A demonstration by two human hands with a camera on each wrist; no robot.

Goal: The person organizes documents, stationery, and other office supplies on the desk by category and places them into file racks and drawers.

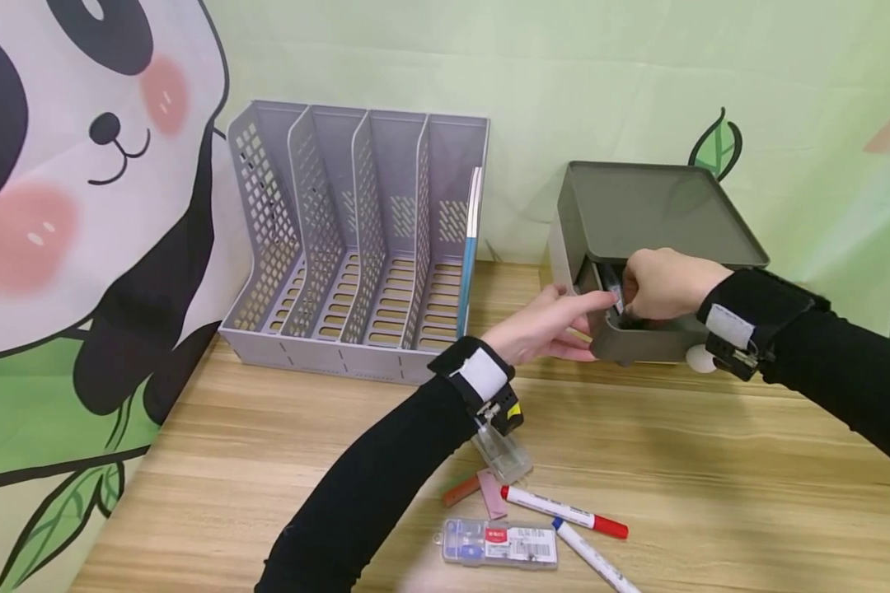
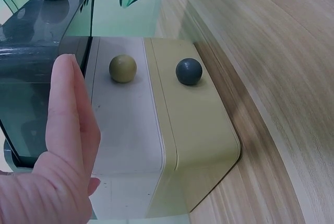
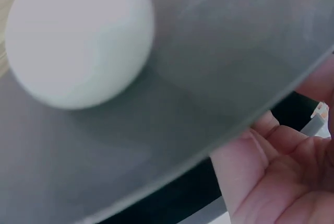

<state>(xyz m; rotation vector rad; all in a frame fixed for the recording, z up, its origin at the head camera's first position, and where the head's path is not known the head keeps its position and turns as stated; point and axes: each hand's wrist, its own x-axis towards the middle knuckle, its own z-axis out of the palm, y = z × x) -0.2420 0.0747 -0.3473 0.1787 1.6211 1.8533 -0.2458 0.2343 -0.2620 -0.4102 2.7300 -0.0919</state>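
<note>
The dark grey top drawer (image 1: 648, 342) of a small drawer box (image 1: 656, 210) is pulled out. My right hand (image 1: 663, 284) reaches down into it with bent fingers; the fingertips are hidden by the drawer in the head view. Beside those fingers, inside the drawer, is a small labelled item (image 1: 614, 292), mostly covered. In the right wrist view the drawer's white round knob (image 3: 78, 38) is close to the camera. My left hand (image 1: 549, 325) rests at the drawer's left front corner, its fingers straight in the left wrist view (image 2: 68, 114).
A grey file rack (image 1: 348, 358) with a thin blue-and-white book (image 1: 467, 280) stands left. Nearer lie a clear plastic case (image 1: 506, 457), an orange-brown stick (image 1: 461, 492), a pink strip (image 1: 492, 494), a red marker (image 1: 556, 508), a blue-capped marker (image 1: 593, 556) and a labelled clear case (image 1: 500, 543).
</note>
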